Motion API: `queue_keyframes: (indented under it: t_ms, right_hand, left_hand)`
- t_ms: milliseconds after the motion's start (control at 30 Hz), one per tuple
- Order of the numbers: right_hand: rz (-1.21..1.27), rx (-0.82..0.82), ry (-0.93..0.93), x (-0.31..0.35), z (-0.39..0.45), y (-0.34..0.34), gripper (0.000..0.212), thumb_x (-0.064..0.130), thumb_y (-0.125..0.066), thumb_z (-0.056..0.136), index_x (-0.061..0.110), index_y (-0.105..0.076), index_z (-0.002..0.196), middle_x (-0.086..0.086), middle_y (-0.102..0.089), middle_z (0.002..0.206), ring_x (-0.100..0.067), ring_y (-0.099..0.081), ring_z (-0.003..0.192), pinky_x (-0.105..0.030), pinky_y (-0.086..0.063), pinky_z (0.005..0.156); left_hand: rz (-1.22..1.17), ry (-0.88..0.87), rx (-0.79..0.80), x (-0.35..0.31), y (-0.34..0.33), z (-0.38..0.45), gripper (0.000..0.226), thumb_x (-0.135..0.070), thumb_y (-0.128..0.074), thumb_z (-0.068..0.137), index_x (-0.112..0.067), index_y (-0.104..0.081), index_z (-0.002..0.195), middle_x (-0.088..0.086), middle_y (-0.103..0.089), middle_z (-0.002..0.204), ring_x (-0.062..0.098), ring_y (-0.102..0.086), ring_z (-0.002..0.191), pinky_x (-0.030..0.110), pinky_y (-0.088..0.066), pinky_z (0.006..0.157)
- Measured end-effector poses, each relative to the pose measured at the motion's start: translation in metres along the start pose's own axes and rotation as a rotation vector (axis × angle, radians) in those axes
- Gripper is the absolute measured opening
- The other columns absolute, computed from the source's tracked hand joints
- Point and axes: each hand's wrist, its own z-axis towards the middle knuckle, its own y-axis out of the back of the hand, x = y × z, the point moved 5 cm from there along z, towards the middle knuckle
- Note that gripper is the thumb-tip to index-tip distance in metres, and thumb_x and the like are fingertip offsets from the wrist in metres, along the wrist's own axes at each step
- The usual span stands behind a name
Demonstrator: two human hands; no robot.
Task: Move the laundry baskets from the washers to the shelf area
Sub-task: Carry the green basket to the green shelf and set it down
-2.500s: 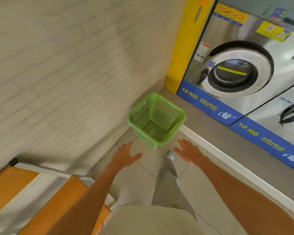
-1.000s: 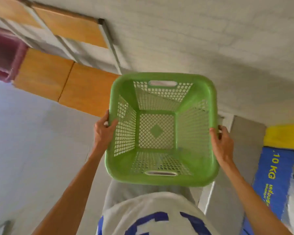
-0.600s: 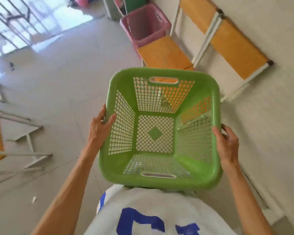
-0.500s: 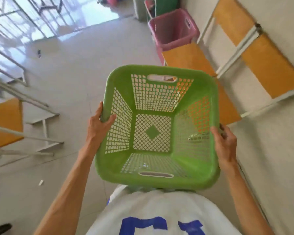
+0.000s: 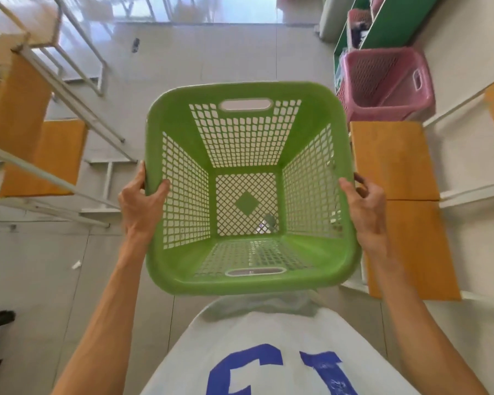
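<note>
Green basket [image 5: 248, 132] carried at chest height above the tiled floor [image 5: 211, 55], upright and empty. Left hand [image 5: 141, 208] clamped on its left rim, thumb inside; right hand [image 5: 367, 206] clamped on the right rim. Pink basket [image 5: 385, 84] on the floor ahead to the right, beside a green shelf [image 5: 388, 21]. Orange benches [image 5: 394, 163] just right of the carried basket.

Grey tiled floor [image 5: 211, 61], orange benches [image 5: 394, 163], green shelf [image 5: 394, 21]
</note>
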Motion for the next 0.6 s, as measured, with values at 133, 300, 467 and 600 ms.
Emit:
queue_keyframes:
  t_ms: [133, 300, 467, 600]
  right_hand:
    - [0.022, -0.024, -0.015, 0.021, 0.089, -0.009, 0.032, 0.032, -0.067, 0.089, 0.023, -0.063, 0.120, -0.002, -0.075, 0.094, -0.010, -0.073, 0.072, -0.026, -0.059, 0.062]
    - [0.087, -0.117, -0.044, 0.059, 0.205, -0.001, 0.033, 0.028, -0.071, 0.087, 0.018, -0.067, 0.118, 0.008, -0.075, 0.083, -0.004, -0.070, 0.065, -0.017, -0.054, 0.054]
    - [0.175, -0.247, -0.106, 0.085, 0.294, 0.019, 0.017, 0.022, -0.073, 0.085, 0.020, -0.069, 0.102, 0.015, -0.075, 0.071, -0.003, -0.069, 0.058, -0.017, -0.054, 0.051]
    - [0.238, -0.423, -0.152, 0.098, 0.349, 0.041, 0.011, 0.020, -0.074, 0.084, 0.023, -0.069, 0.093, 0.016, -0.074, 0.067, 0.000, -0.069, 0.056, -0.015, -0.053, 0.050]
  left_hand:
    - [-0.014, -0.037, 0.000, -0.048, -0.042, 0.081, 0.068, -0.024, -0.073, 0.084, -0.013, -0.046, 0.145, 0.006, -0.058, 0.139, 0.020, -0.070, 0.105, 0.037, -0.061, 0.081]
    - [-0.096, -0.019, 0.084, -0.119, -0.107, 0.187, 0.070, -0.022, -0.074, 0.084, -0.019, -0.042, 0.147, -0.008, -0.062, 0.126, -0.005, -0.069, 0.076, 0.025, -0.061, 0.071]
    - [-0.086, -0.086, 0.206, -0.200, -0.186, 0.281, 0.070, -0.013, -0.067, 0.091, -0.016, -0.032, 0.152, -0.012, -0.051, 0.123, 0.000, -0.058, 0.079, 0.009, -0.052, 0.070]
    - [-0.024, -0.140, 0.364, -0.257, -0.258, 0.357, 0.072, -0.013, -0.062, 0.093, -0.023, -0.025, 0.155, 0.001, -0.059, 0.110, 0.003, -0.059, 0.072, 0.007, -0.050, 0.063]
